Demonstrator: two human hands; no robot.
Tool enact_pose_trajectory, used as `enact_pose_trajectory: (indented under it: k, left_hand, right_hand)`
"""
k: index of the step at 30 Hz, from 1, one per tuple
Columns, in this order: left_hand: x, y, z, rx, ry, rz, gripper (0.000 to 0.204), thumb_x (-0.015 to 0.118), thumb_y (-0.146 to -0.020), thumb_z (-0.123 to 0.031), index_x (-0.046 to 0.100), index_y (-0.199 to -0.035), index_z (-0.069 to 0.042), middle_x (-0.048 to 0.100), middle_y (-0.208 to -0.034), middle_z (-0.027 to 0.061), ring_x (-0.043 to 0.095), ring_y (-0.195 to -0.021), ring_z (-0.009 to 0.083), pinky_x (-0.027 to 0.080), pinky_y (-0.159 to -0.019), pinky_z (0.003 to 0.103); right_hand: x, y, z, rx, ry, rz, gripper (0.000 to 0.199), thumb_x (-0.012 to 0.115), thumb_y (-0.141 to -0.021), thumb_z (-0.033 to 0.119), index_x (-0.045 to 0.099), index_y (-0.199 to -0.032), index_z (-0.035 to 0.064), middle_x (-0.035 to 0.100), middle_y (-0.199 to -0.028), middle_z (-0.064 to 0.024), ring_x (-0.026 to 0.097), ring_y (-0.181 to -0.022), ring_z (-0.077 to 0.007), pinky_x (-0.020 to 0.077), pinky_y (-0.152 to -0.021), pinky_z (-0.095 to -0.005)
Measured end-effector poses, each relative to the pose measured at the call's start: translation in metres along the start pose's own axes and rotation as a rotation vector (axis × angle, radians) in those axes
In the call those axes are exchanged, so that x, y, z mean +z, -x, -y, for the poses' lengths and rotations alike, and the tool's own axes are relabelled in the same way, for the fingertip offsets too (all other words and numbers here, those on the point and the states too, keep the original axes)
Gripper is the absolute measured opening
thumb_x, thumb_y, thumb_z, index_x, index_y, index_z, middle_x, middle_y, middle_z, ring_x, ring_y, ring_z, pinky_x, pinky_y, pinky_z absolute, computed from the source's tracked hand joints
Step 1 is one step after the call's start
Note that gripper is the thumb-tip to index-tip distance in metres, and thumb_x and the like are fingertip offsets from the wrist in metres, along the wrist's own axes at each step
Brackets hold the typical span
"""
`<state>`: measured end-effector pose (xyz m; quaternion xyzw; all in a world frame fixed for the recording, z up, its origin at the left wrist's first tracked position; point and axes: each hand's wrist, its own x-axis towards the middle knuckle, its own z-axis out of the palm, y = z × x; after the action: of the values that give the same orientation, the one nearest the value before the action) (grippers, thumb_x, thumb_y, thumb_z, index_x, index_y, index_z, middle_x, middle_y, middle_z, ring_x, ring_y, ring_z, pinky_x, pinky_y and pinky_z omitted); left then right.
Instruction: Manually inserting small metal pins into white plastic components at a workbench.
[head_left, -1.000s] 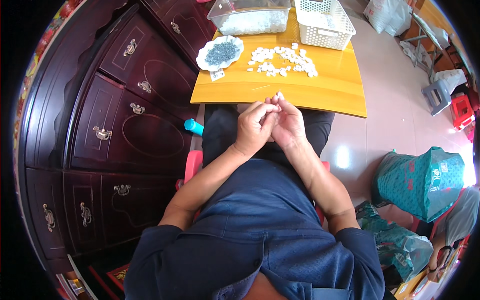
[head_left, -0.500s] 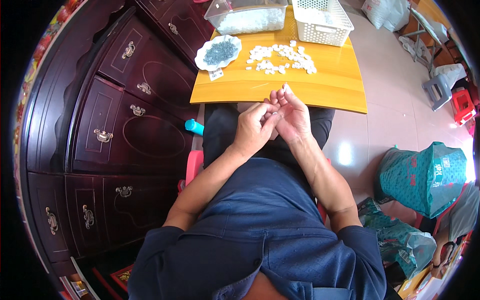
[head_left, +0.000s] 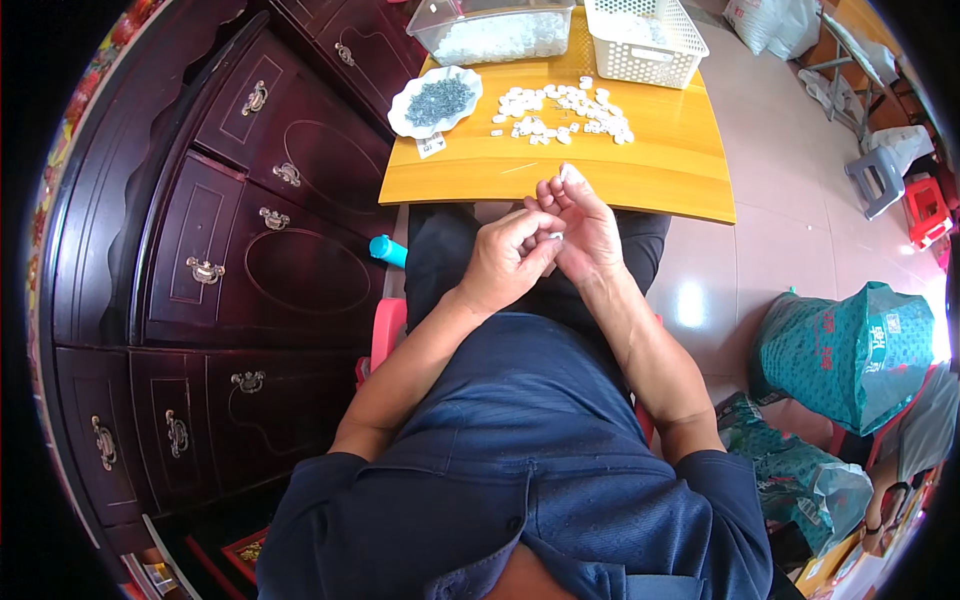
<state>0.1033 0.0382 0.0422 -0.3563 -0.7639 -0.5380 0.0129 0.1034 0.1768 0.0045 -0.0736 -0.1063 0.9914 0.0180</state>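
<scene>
Over my lap, just short of the table edge, my two hands meet. My left hand (head_left: 505, 252) is closed, pinching a small white plastic piece (head_left: 556, 236) between thumb and fingertips. Beside it, my right hand (head_left: 588, 228) is turned palm up, its fingers curled in and its thumb raised; whatever they hold is too small to make out. Ahead, small white plastic pieces (head_left: 603, 118) lie scattered on the yellow wooden table (head_left: 660, 185). To their left stands a white scalloped dish (head_left: 402, 122) with a heap of thin dark grey bits (head_left: 440, 100), which look like small nails.
A clear plastic bin (head_left: 425, 35) of whitish pieces and a white perforated basket (head_left: 645, 72) stand at the table's far side. Dark wooden drawers (head_left: 180, 250) line the left. On the floor at right are a teal bag (head_left: 840, 355), a grey stool (head_left: 876, 185) and a red stool (head_left: 926, 212).
My left thumb and fingers have shifted slightly, and the white piece between them shows more. My right hand has barely moved. The table things stay in place.
</scene>
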Motion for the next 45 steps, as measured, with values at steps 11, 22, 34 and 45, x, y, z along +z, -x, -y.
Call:
enact_pose_trajectory:
  k: [11,22,34,45]
  left_hand:
    - [-0.016,0.001,-0.003,-0.046,0.038,0.142,0.027,0.069,-0.082,0.009,0.072,-0.107,-0.002,0.064,-0.085,0.0017,0.059,-0.068,0.0042,0.049,-0.061,0.021]
    - [-0.017,0.006,0.012,-0.269,0.459,0.09,0.012,0.064,-0.091,0.003,0.065,-0.102,0.0,0.065,-0.089,-0.003,0.058,-0.07,0.0004,0.05,-0.065,0.018]
    - [-0.007,0.008,0.005,-0.185,0.214,0.095,0.023,0.07,-0.09,0.0,0.069,-0.112,0.001,0.066,-0.088,0.0015,0.061,-0.073,0.0064,0.051,-0.065,0.022]
    - [-0.011,0.005,0.0,0.251,-0.184,0.103,0.022,0.072,-0.082,0.003,0.072,-0.102,-0.005,0.069,-0.087,0.0098,0.067,-0.075,0.0231,0.053,-0.067,0.032]
  right_hand:
    - [0.001,0.001,-0.001,0.043,0.03,0.046,0.02,0.067,-0.094,0.013,0.062,-0.112,0.0064,0.067,-0.096,-0.0053,0.066,-0.096,-0.0187,0.0552,-0.092,-0.0372]
    - [-0.006,-0.002,-0.002,0.061,0.004,0.033,0.024,0.07,-0.092,0.013,0.066,-0.115,0.0049,0.067,-0.099,-0.0068,0.062,-0.1,-0.022,0.0504,-0.098,-0.0365]
    - [-0.004,-0.001,-0.002,0.148,0.001,0.014,0.02,0.068,-0.095,0.017,0.065,-0.112,0.0068,0.068,-0.097,-0.0049,0.066,-0.096,-0.0194,0.0544,-0.092,-0.0392]
    - [-0.006,0.001,-0.001,0.198,-0.02,0.016,0.019,0.067,-0.096,0.016,0.065,-0.113,0.0079,0.07,-0.094,-0.0041,0.068,-0.092,-0.0199,0.055,-0.093,-0.0418]
